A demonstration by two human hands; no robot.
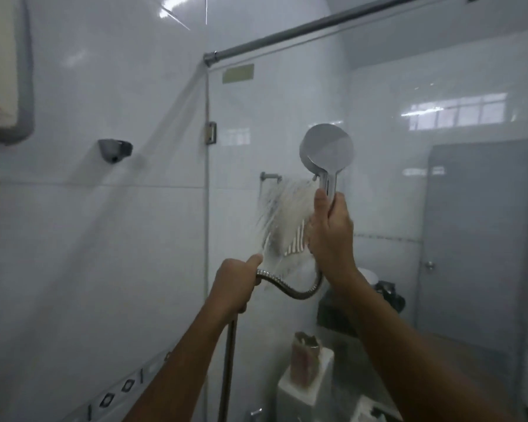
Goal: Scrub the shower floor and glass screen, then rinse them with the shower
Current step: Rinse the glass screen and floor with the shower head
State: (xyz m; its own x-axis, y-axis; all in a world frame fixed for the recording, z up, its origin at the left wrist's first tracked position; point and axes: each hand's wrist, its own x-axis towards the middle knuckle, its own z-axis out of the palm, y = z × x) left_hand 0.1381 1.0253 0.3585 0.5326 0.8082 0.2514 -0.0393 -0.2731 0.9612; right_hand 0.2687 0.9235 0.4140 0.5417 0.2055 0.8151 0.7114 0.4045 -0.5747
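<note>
Right hand (329, 236) is gripping the handle of the shower head (326, 150), fingers curled tight around it and thumb lying up along the handle. The head is being held upright, raised in front of the glass screen (287, 117), at about mid height and toward the screen's hinged left edge. Its round back is facing the camera. Water spray (282, 202) is fanning out left and down from the head's face and hitting the glass. Left hand (237, 284) is clenching the metal hose (290, 287) lower down. The hose is looping in a curve between the two hands and hanging straight down below the left fist. Hinge (210, 133) is sitting on the screen's left edge, and support bar (317, 24) is running off its top corner. Empty wall holder (115, 150) is sticking out of the tiled wall (89, 239) to the left. Grey door (476, 239) is showing blurred through the glass.
</note>
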